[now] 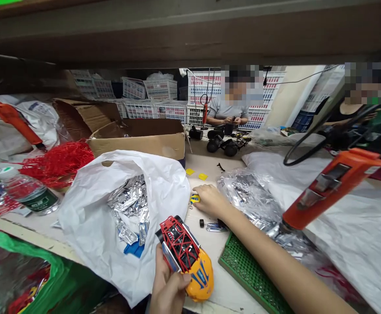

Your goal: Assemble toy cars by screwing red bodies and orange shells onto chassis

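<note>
My left hand (166,285) is at the bottom of the view, gripping a toy car body (201,272) with a yellow shell and a red roll cage (179,243). My right hand (211,200) reaches across the bench top, its fingertips on or just beside a small yellow-and-blue part (194,199). Whether those fingers hold it is hard to see. Two small yellow pieces (195,174) lie just beyond. Near my right wrist are a small black piece (201,223) and small silver packets (214,227). To the left, a white plastic bag (88,218) holds silver foil packets (128,205).
An open cardboard box (138,141) and red shredded filler (57,163) lie beyond the bag. Right of my arm are a green mesh tray (245,266), a foil-filled clear bag (247,196) and an orange power screwdriver (331,189). A co-worker (228,111) sits across the bench.
</note>
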